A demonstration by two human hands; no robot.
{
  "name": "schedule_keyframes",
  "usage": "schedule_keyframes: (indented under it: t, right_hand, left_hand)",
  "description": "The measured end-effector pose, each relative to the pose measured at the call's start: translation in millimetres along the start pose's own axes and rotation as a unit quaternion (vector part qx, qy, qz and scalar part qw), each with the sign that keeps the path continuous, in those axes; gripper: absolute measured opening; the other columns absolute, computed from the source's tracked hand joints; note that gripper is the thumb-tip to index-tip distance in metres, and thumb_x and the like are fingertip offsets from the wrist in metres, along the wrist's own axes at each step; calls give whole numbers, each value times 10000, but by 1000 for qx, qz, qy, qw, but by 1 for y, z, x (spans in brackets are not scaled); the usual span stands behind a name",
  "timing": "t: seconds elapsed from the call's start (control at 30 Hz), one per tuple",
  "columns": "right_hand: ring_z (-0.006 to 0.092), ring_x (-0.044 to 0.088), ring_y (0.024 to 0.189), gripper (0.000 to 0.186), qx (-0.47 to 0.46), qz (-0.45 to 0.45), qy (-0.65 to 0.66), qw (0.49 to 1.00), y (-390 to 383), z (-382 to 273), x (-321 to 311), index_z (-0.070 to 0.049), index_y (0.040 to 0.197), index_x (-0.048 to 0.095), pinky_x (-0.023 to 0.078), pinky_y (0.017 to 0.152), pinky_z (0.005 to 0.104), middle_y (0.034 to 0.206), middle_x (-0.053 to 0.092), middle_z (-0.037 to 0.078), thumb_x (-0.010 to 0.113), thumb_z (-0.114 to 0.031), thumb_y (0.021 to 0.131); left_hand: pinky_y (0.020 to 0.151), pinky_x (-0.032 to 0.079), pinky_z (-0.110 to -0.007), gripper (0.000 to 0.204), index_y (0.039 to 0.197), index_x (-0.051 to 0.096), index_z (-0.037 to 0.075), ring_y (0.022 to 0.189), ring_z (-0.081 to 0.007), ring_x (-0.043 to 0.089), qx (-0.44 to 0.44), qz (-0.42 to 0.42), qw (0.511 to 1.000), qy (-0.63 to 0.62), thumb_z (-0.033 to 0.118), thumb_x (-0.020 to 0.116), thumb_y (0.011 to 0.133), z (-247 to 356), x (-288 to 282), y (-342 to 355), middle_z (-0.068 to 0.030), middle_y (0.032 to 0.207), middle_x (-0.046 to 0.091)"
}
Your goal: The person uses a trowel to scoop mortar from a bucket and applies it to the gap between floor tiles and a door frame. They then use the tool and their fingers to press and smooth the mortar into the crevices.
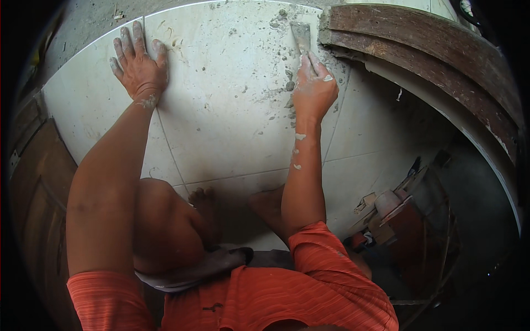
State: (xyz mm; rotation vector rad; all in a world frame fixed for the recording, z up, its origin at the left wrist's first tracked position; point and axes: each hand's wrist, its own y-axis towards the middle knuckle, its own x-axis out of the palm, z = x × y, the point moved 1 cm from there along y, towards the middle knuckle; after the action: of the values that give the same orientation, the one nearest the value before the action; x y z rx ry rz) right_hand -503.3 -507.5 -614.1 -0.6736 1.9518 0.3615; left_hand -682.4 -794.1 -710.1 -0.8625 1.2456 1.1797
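My right hand [314,91] is closed round the handle of a putty knife [301,37]. Its flat, dusty blade points away from me and lies over the pale tiled floor [215,99], close to the end of a dark wooden frame. Grey crumbs of mortar [290,85] are scattered on the tile left of the blade and down beside my right hand. Far to the left, my left hand [141,63] rests flat on the tile with its fingers spread, holding nothing. White paste smears my fingers and my right forearm.
A weathered brown wooden frame [419,58] curves along the right side. A panelled wooden door [41,204] stands at the left. Boxes and mixed items [386,215] are piled at the lower right. Rough grey concrete [83,33] lies beyond the tile's far edge. My bare feet are on the tile near me.
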Motion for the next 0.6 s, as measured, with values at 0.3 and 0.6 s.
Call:
schedule_keyframes:
  t: [0.3, 0.6]
  right_hand:
    - [403, 718, 866, 289, 33, 4, -2, 999, -9, -3, -9, -20, 1132, 782, 572, 792, 469, 946, 738, 233, 718, -238, 954]
    - [412, 711, 870, 281, -5, 32, 101, 994, -28, -5, -15, -23, 1144, 771, 560, 800, 468, 955, 732, 236, 728, -219, 947]
  left_hand:
    - [1274, 80, -561, 720, 1667, 237, 302, 1608, -275, 137, 2, 6, 1000, 12, 538, 435, 1015, 5, -2, 10, -33, 1739, 204]
    - [1271, 80, -567, 724, 1668, 232, 304, 1610, -285, 125, -18, -12, 1000, 13, 535, 445, 1015, -1, -2, 4, -36, 1742, 192]
